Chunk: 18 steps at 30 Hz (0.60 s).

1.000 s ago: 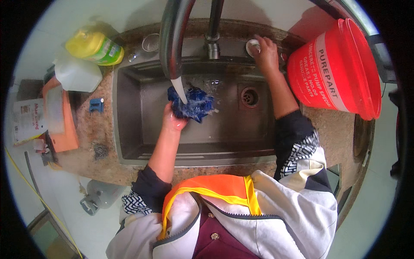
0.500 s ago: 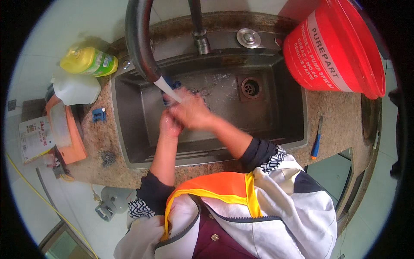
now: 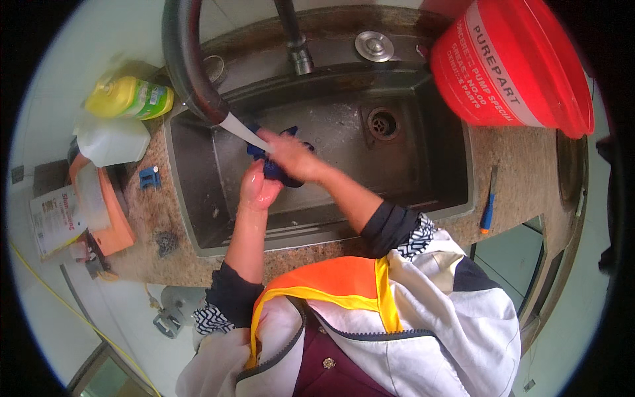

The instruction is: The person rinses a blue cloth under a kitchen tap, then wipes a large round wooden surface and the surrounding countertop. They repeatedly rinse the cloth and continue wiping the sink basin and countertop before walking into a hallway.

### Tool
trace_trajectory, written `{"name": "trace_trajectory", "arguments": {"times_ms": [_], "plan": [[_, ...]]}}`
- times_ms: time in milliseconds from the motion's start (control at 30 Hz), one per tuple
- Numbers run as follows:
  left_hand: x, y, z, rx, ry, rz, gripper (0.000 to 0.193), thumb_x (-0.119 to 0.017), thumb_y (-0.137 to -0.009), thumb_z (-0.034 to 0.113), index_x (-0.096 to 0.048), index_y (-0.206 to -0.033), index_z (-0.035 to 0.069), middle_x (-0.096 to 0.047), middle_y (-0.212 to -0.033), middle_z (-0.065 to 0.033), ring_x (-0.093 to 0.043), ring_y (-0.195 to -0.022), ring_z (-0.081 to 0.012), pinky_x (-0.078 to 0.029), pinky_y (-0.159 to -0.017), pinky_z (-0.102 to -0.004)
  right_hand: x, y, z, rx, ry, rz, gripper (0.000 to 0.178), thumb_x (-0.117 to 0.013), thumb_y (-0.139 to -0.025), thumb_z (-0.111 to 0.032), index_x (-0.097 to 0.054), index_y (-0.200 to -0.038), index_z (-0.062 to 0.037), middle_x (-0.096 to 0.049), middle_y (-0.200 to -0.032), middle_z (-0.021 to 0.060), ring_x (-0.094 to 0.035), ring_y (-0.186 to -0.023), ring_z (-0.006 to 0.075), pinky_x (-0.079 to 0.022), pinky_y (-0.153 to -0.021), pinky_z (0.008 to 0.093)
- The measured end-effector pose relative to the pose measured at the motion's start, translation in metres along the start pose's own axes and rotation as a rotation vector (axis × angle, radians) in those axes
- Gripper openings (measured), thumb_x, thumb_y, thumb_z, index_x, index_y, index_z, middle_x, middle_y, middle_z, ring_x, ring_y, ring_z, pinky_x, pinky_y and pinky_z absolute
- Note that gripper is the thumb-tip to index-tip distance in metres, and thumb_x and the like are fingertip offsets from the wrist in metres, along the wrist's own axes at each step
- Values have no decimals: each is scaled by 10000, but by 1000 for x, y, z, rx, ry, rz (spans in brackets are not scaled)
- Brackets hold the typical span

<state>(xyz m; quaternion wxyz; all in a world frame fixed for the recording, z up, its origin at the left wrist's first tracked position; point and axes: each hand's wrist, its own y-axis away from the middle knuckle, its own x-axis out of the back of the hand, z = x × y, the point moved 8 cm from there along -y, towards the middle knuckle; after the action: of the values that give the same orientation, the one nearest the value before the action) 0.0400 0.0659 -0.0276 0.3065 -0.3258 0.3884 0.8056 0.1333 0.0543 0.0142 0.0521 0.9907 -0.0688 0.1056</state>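
Note:
Over the left part of the dark sink (image 3: pixel 370 198), my right hand (image 3: pixel 292 157) is in the water stream from the black faucet (image 3: pixel 211 109), its fingers stretched toward the upper left. Just below it, my left hand (image 3: pixel 259 186) is turned palm up, wet with white suds; its fingers look loosely apart, the tips partly hidden. A dark blue thing (image 3: pixel 279 172) shows between and behind my hands, with bits sticking out past my right hand. It looks like it lies in the sink; its kind and full shape are hidden.
A red bucket (image 3: pixel 509 73) stands at the right rear. On the right counter lies a blue-handled screwdriver (image 3: pixel 488 215). At left are a yellow bottle (image 3: pixel 126 98), a white jug (image 3: pixel 112 140), a small blue piece (image 3: pixel 149 177) and a metal scourer (image 3: pixel 167 243). The drain (image 3: pixel 382 124) is far right.
My hands, pressed together before, have come slightly apart. My left hand has dropped toward me and its palm shows. More of the blue thing is visible. The view has shifted a little.

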Motion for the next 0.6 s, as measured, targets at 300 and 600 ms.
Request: {"name": "trace_trajectory", "arguments": {"times_ms": [300, 600], "plan": [[-16, 5, 4, 107, 183, -24, 412, -484, -866, 142, -480, -1260, 21, -575, -1205, -111, -547, -1114, -255, -422, -971, -435, -27, 50, 117, -771, -1226, 0, 529, -521, -929, -314, -357, -1372, -76, -556, -1237, 102, -570, -1072, 238, -466, -909, 404], [8, 17, 35, -75, -551, 303, 514, -615, -896, 279, -436, -1312, 35, -558, -1223, -80, -537, -1112, -187, -421, -958, -334, -13, 40, 58, -595, -1592, 40, 366, -528, -930, -252, -504, -1241, -59, -615, -1142, 94, -598, -1054, 265, -462, -952, 448]]}}
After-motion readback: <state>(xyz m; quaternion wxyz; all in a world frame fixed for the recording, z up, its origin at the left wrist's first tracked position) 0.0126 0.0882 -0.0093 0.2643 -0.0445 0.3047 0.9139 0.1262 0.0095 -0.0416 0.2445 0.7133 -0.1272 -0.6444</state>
